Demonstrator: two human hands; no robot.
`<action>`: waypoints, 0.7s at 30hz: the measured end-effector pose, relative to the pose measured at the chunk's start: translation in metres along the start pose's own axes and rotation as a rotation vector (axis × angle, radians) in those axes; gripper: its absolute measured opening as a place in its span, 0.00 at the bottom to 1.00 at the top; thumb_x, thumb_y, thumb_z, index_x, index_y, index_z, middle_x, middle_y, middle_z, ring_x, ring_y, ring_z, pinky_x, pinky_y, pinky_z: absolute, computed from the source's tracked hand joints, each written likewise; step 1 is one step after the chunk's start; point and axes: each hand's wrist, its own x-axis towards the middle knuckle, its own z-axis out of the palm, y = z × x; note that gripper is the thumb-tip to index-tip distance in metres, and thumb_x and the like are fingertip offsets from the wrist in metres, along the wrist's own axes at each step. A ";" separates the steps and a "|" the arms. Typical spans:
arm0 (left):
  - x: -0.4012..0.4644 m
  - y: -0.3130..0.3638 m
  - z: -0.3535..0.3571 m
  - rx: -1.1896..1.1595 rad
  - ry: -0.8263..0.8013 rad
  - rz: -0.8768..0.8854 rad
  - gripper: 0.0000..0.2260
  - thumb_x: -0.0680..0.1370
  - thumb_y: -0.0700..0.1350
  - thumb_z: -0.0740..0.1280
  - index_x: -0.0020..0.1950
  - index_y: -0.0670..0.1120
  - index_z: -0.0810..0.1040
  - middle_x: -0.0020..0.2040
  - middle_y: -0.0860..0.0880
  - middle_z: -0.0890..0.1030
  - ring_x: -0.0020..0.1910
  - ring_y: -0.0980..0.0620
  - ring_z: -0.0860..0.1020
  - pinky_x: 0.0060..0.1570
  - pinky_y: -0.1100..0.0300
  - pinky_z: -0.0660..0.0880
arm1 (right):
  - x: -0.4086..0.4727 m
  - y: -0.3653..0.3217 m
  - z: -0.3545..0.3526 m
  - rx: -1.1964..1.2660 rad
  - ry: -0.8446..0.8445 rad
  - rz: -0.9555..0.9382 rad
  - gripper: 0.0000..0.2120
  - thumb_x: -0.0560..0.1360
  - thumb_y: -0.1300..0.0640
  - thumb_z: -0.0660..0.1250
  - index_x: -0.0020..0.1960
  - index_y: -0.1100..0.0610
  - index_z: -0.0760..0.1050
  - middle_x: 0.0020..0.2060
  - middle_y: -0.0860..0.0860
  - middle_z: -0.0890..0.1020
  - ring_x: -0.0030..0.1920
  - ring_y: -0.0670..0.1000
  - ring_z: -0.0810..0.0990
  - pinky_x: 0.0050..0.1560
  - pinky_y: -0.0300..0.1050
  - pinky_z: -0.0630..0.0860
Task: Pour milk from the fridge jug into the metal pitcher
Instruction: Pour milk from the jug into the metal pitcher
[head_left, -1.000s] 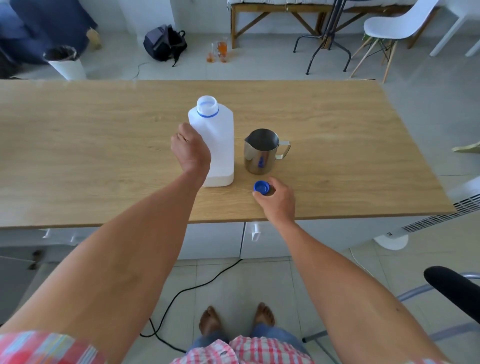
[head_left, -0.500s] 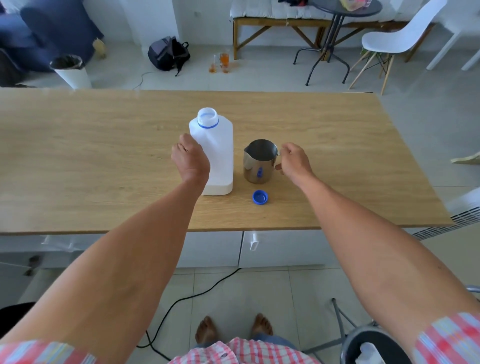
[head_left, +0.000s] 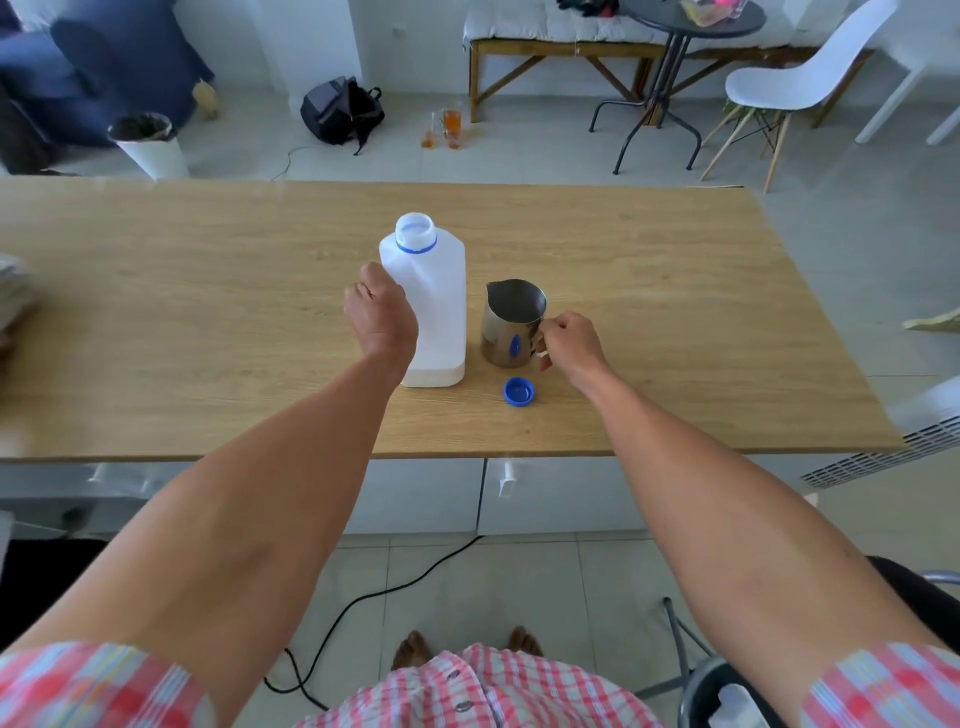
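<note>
A white plastic milk jug (head_left: 436, 291) with a blue neck ring stands upright and uncapped near the middle of the wooden table (head_left: 208, 291). My left hand (head_left: 382, 317) grips the jug's left side. Just to its right stands the metal pitcher (head_left: 511, 322), empty as far as I can see, spout to the back left. My right hand (head_left: 569, 343) is closed on the pitcher's handle, which it hides. The blue cap (head_left: 519, 391) lies on the table in front of the pitcher, open side up.
The table's front edge runs just below the cap. Beyond the far edge are a black backpack (head_left: 340, 111), a white bin (head_left: 148, 145), drink glasses (head_left: 447, 130) on the floor, a round black table (head_left: 670, 62) and a white chair (head_left: 795, 88). A cable lies by my feet.
My right hand left the blue cap on the table, moved up to the pitcher and closed on its handle. The pitcher has turned slightly. My left hand has stayed on the jug.
</note>
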 end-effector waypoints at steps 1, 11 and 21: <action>0.000 0.001 0.000 -0.003 -0.005 0.003 0.14 0.75 0.49 0.55 0.32 0.47 0.59 0.29 0.53 0.63 0.35 0.47 0.63 0.33 0.54 0.64 | -0.001 0.000 0.002 0.027 -0.020 0.005 0.08 0.83 0.59 0.59 0.49 0.60 0.75 0.35 0.53 0.80 0.29 0.51 0.77 0.37 0.45 0.75; 0.001 0.032 -0.001 0.191 -0.148 0.157 0.14 0.75 0.50 0.56 0.34 0.47 0.54 0.33 0.43 0.60 0.34 0.47 0.58 0.30 0.55 0.56 | -0.007 -0.010 0.010 0.112 -0.011 0.085 0.14 0.79 0.65 0.59 0.37 0.57 0.75 0.35 0.52 0.79 0.32 0.49 0.72 0.28 0.39 0.67; 0.005 0.066 0.023 0.891 -0.341 0.359 0.16 0.78 0.51 0.55 0.34 0.45 0.60 0.31 0.49 0.63 0.30 0.47 0.62 0.30 0.55 0.59 | -0.011 -0.016 0.005 0.115 -0.027 0.147 0.10 0.80 0.65 0.61 0.45 0.59 0.79 0.35 0.53 0.78 0.28 0.48 0.67 0.22 0.35 0.61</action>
